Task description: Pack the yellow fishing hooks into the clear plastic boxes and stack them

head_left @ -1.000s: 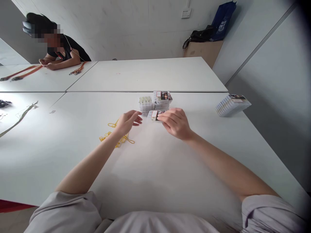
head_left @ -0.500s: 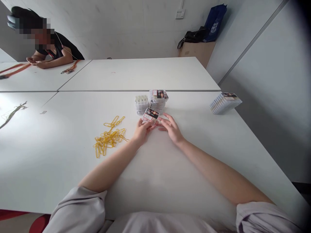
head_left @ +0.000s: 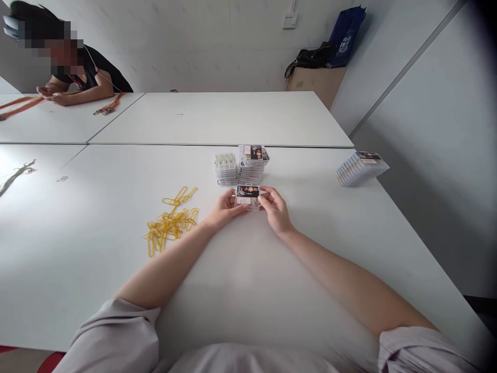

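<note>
- The flat clear plastic box with a black, white and red label (head_left: 247, 191) is now sitting squarely between both hands; half a second ago it was tilting in the left hand (head_left: 223, 211) alone.
- The right hand (head_left: 276, 210) is changing most: its fingers were spreading just beside the box, and they are now closing on its right edge.
- The left grip is pinching the box's left side, its thumb lying along the near edge; the right grip is pinching the opposite side, thumb and fingers bent.
- This is apparently giving the box support from both sides, so it is probably being steadied or handled more closely.
- The box is staying just in front of the stacks, above the white counter (head_left: 240, 274); whether it is touching either, I cannot tell.
- Counting: one box is resting in the hands, and two stacks of clear plastic boxes (head_left: 226, 170) are standing side by side behind it.
- One slanting row of similar boxes (head_left: 357, 171) is leaning well apart, to the right; its boxes are overlapping too closely to count.
- One tangled heap of yellow cord loops (head_left: 171, 225) is lying left of the hands, its loops crossing too much for counting.
- One person in black (head_left: 101, 75) is leaning on the far surface.
</note>
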Demonstrator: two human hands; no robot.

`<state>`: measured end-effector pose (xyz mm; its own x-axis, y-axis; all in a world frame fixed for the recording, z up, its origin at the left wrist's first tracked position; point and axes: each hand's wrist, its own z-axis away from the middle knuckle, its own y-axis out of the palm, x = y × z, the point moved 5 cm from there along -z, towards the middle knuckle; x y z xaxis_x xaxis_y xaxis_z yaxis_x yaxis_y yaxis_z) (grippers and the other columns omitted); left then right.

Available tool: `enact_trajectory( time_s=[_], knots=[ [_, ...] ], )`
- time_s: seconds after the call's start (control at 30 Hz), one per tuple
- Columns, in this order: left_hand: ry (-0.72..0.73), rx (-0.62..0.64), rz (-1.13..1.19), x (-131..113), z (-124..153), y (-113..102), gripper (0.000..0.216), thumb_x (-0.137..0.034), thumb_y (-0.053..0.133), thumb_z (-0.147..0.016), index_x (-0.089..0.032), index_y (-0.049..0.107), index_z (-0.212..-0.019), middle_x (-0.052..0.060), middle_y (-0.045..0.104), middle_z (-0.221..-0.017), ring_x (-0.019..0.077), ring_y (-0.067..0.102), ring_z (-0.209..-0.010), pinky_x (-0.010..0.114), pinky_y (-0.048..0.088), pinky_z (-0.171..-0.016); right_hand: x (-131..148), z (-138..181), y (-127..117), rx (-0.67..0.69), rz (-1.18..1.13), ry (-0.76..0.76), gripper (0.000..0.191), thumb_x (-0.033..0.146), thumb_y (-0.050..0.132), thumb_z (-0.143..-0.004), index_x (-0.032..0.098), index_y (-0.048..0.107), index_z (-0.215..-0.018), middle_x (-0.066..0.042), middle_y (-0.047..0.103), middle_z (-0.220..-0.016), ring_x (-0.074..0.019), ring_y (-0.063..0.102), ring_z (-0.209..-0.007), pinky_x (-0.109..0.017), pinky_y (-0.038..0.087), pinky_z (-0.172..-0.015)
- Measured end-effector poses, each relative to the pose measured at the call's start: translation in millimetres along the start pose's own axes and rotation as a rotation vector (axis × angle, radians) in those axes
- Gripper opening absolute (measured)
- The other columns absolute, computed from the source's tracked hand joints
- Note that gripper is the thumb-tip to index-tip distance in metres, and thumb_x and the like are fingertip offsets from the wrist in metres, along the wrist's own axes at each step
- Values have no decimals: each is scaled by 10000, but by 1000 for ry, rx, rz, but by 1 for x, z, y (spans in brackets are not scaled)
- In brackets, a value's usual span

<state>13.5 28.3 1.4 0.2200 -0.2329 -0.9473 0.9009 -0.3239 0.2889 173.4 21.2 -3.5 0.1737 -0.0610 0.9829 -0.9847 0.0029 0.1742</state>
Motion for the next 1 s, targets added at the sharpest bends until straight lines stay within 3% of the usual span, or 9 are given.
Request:
enact_trajectory(
  time_s=[0.17,0.37,0.5,0.6,0.77,0.87,1.0],
  knots=[
    [17,51,52,-2,1,1,510,-311,857,-735,-217,587,-1157,59,755,-1077,197,712,-1018,358,540,-946,-1,1,-4,3,65,-5,397,523,656,-843,253,616,-1131,-6,638,-844,-175,608,-777,-327,524,-709],
    [-20,44,59,2,4,1,487,-314,846,-741,-240,612,-1161,41,742,-1077,188,708,-994,317,554,-884,1,6,9,296,174,27,360,495,672,-876,254,620,-1138,-7,670,-898,-165,605,-758,-310,512,-678],
    [-28,34,8,3,4,1,520,-351,848,-734,-236,582,-1166,34,733,-1009,188,710,-929,324,573,-831,3,8,9,362,217,134,390,482,667,-886,243,584,-1183,52,594,-626,-142,534,-544,-282,443,-520],
    [-29,52,-53,5,4,1,541,-409,823,-759,-244,537,-1188,5,707,-885,160,703,-761,283,559,-694,5,8,9,395,238,166,393,486,647,-900,234,561,-1190,82,543,-524,-134,502,-471,-273,419,-480],
    [25,85,-100,9,3,2,559,-452,782,-795,-252,517,-1246,-28,643,-731,127,627,-597,250,476,-568,4,10,9,409,180,133,451,431,720,-856,252,548,-1233,51,642,-661,-143,580,-537,-279,454,-496],
    [23,63,-87,10,6,2,605,-430,787,-794,-261,524,-1312,-28,624,-718,112,587,-581,246,453,-565,3,12,13,475,94,128,572,350,783,-812,273,499,-1303,6,739,-859,-188,702,-733,-318,539,-628],
    [15,70,-46,7,11,5,748,-374,800,-791,-277,459,-1449,-15,636,-774,111,582,-639,248,469,-624,3,13,14,495,56,128,540,327,772,-827,267,495,-1287,-22,757,-953,-224,740,-877,-372,582,-760]
  ],
)
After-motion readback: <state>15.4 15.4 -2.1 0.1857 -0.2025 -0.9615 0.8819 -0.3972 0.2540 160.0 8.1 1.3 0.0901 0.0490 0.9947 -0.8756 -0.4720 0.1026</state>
